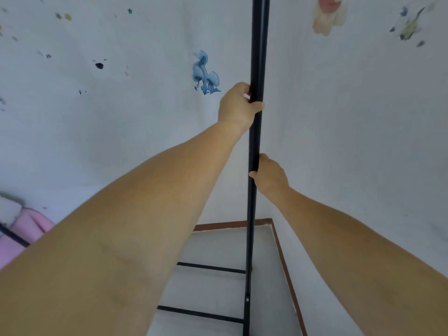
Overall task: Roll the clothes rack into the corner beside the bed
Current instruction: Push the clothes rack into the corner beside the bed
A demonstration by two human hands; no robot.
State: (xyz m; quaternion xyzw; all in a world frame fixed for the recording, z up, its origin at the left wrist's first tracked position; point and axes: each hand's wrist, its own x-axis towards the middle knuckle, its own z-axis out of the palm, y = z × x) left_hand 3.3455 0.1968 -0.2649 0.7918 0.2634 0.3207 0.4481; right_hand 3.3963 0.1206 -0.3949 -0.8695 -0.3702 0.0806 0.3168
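The clothes rack shows as a tall black upright pole (257,57) running from the top edge down to the floor, with two black crossbars (211,267) branching left near its base. My left hand (236,105) grips the pole at mid height, fingers wrapped around it. My right hand (270,174) holds the same pole lower down from the right side. The pole stands close to the corner where two pale walls meet. The rack's wheels and top rail are out of view.
Pale walls with coloured stickers, such as a blue one (204,73), close in on the left and right. A brown skirting board (286,263) edges the light floor (218,246). Pink bedding (21,229) lies at the lower left.
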